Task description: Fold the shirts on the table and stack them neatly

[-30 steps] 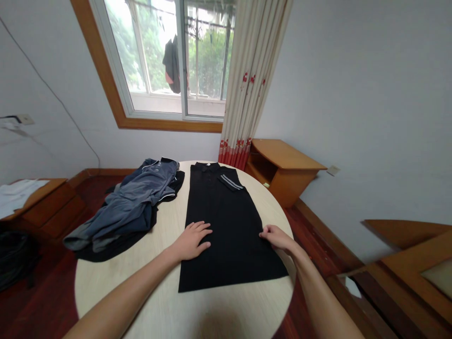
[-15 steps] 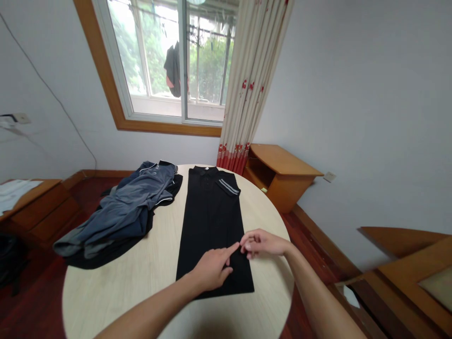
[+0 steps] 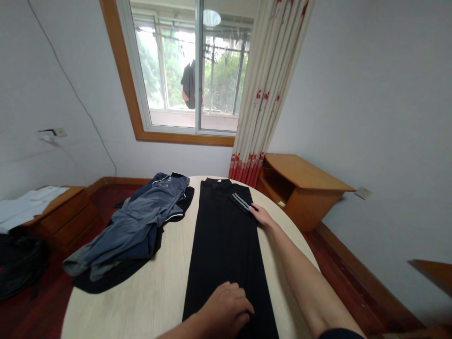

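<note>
A black shirt (image 3: 222,240) lies folded lengthwise on the round pale table (image 3: 148,292), its collar at the far edge. Its sleeve with two grey stripes (image 3: 241,201) is folded across the right side. My right hand (image 3: 261,215) touches the cuff end of that sleeve, fingers close together; whether cloth is pinched is hard to make out. Over the lower part of the shirt is my left hand (image 3: 228,308), its fingers curled and their tips partly hidden.
Grey and dark blue shirts (image 3: 141,216) lie piled on the table's left side. Beyond the table are a wooden cabinet (image 3: 303,174), a curtain (image 3: 268,94) and a window. Papers (image 3: 31,202) lie on a low cabinet at the left, above a black bag (image 3: 21,263).
My right hand has moved away and up to the striped sleeve. My left hand has drawn nearer, its pointing finger now curled. The view has shifted, so the scene sits further right and lower.
</note>
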A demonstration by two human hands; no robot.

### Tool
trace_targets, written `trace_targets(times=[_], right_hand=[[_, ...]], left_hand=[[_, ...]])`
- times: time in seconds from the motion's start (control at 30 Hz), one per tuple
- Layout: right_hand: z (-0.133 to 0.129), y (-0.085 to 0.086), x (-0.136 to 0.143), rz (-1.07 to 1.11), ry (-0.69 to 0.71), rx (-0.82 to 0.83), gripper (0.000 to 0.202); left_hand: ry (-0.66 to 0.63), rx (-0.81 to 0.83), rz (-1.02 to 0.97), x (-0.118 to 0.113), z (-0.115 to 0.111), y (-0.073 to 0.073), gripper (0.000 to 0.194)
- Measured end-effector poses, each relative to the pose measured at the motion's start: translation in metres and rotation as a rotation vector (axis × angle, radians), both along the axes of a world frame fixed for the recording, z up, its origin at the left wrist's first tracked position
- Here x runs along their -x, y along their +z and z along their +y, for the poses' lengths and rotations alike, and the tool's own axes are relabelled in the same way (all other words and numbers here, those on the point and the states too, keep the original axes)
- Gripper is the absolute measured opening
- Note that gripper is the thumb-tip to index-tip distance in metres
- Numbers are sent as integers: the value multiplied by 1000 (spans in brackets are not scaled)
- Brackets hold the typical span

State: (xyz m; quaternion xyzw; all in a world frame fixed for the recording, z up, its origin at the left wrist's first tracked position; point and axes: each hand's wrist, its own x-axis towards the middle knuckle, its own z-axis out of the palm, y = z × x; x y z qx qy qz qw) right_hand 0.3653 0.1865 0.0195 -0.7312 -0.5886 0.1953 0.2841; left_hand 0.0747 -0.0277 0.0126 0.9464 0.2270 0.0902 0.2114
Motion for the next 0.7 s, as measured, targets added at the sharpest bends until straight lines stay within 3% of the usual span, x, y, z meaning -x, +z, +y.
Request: trace_targets(times=[0.2,0.43,0.57,0.7], right_hand=[[11,5,14,-82,-27,-23,55],[17,23,68,-310,135,-93,55],[24,14,94,-330,246,-41,58],[34,3,99,-297,322,63,62]], left_hand=[[-15,-32,-53,-2,0,-2,14],[-88,-173,-103,5,-1,9,12],[-207,-268,-144,13,5,16,19],[-285,-269,-89,15,11,7,19]])
